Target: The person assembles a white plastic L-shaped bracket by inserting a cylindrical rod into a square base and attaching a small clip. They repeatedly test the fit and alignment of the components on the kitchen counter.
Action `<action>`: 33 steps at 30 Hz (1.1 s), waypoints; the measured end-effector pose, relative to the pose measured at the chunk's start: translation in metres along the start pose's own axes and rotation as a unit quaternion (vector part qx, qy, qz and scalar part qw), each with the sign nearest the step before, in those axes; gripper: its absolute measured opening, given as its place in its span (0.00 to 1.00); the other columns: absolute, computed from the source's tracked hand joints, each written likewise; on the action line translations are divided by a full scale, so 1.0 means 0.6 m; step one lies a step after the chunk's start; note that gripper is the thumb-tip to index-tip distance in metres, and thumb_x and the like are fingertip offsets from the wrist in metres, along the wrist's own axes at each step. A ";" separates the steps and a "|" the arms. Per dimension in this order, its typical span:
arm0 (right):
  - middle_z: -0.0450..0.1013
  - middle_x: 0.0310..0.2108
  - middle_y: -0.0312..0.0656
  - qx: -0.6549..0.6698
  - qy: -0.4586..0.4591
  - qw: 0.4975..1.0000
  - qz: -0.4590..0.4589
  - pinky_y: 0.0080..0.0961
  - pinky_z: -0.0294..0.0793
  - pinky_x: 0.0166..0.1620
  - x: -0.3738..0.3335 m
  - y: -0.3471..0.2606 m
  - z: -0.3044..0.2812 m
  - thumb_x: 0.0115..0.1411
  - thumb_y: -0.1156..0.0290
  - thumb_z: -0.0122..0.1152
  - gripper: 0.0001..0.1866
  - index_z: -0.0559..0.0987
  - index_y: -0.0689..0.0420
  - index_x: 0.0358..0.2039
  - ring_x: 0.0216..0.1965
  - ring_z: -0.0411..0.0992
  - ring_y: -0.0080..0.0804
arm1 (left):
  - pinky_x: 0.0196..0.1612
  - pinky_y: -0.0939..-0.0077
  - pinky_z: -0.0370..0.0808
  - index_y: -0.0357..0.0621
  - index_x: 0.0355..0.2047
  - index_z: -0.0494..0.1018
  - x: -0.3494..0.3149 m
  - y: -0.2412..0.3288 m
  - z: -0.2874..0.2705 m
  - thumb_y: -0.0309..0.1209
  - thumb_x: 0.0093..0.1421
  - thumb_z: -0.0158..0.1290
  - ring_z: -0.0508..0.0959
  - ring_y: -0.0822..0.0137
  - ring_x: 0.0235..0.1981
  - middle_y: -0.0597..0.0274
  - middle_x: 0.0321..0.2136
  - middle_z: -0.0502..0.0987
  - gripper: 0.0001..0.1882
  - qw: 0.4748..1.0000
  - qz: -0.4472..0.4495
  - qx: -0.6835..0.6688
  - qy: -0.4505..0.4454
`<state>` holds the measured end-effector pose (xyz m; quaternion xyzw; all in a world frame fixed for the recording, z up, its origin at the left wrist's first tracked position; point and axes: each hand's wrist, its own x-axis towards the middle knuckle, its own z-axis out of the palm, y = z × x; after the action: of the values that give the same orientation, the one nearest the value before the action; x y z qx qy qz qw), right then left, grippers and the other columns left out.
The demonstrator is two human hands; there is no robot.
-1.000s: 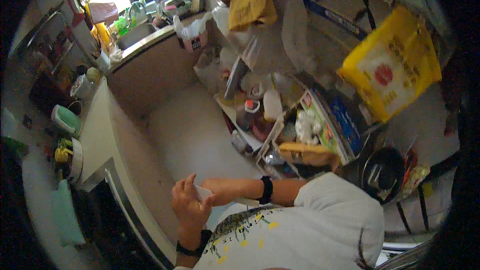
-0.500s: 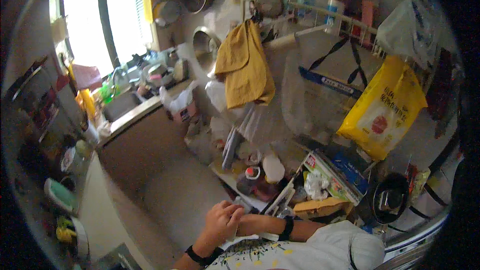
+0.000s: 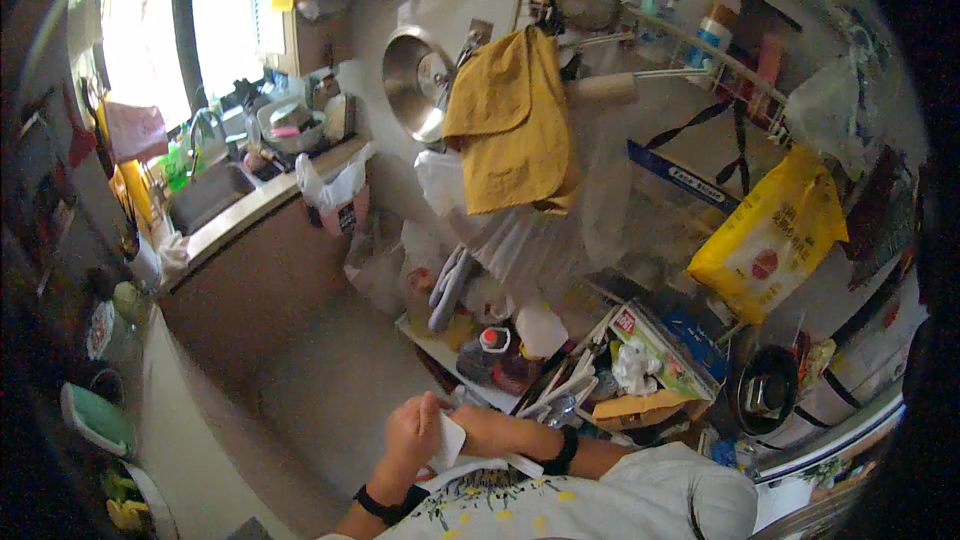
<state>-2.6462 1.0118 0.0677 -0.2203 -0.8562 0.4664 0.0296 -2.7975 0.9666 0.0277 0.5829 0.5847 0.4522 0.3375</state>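
A white flat object (image 3: pixel 451 441) being held just above a white shirt (image 3: pixel 650 495)

The object is being grasped by the left hand (image 3: pixel 411 434), its exposed part being shown between that hand and the right hand (image 3: pixel 472 429). The right hand's fingers are being hidden from view, so whether anything is being gripped there cannot be told. Black wristbands (image 3: pixel 566 450) are being worn on both wrists. Beyond the hands, a red-capped bottle (image 3: pixel 490 340) is being surrounded by clutter.

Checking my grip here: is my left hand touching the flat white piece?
Touching. The head view shows the left hand curled against the edge of the flat white piece, with no visible gap.
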 end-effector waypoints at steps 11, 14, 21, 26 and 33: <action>0.75 0.31 0.51 0.051 0.022 0.998 0.032 0.37 0.72 0.36 0.150 0.007 0.031 0.51 0.68 0.59 0.10 0.76 0.58 0.33 0.36 0.74 0.50 | 0.28 0.58 0.68 0.42 0.25 0.70 -0.017 -0.042 -0.110 0.48 0.63 0.39 0.73 0.45 0.27 0.47 0.23 0.73 0.23 0.993 -0.048 0.088 0.065; 0.75 0.30 0.51 0.058 -0.004 0.998 -0.038 0.37 0.71 0.36 0.202 0.001 0.042 0.51 0.68 0.59 0.09 0.76 0.59 0.30 0.35 0.74 0.51 | 0.27 0.58 0.67 0.41 0.25 0.70 -0.011 -0.073 -0.147 0.49 0.63 0.39 0.73 0.44 0.26 0.46 0.22 0.72 0.24 0.989 -0.078 0.083 0.091; 0.75 0.28 0.50 -0.013 -0.058 0.997 -0.051 0.41 0.74 0.33 0.306 -0.018 0.038 0.48 0.68 0.60 0.08 0.76 0.57 0.28 0.30 0.74 0.52 | 0.23 0.60 0.65 0.38 0.18 0.70 0.026 -0.142 -0.215 0.48 0.65 0.37 0.70 0.45 0.18 0.45 0.15 0.69 0.28 0.980 -0.158 0.013 0.121; 0.76 0.28 0.50 0.013 -0.103 0.991 -0.084 0.38 0.73 0.34 0.404 0.019 0.014 0.48 0.69 0.61 0.08 0.77 0.57 0.30 0.31 0.74 0.51 | 0.22 0.61 0.65 0.39 0.20 0.69 0.095 -0.186 -0.257 0.46 0.65 0.40 0.71 0.48 0.19 0.47 0.17 0.69 0.25 0.971 -0.132 0.083 0.181; 0.76 0.31 0.45 0.200 -0.179 0.960 -0.077 0.30 0.71 0.40 0.603 0.106 -0.068 0.47 0.79 0.62 0.10 0.76 0.62 0.33 0.34 0.73 0.34 | 0.22 0.68 0.66 0.40 0.28 0.72 0.308 -0.207 -0.336 0.44 0.59 0.50 0.69 0.58 0.18 0.54 0.22 0.70 0.18 0.957 0.033 0.159 0.241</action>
<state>-2.9397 1.2204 -0.0169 -0.0565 -0.7512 0.6560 -0.0454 -3.0476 1.1324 0.0107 0.5218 0.6933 0.4915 0.0742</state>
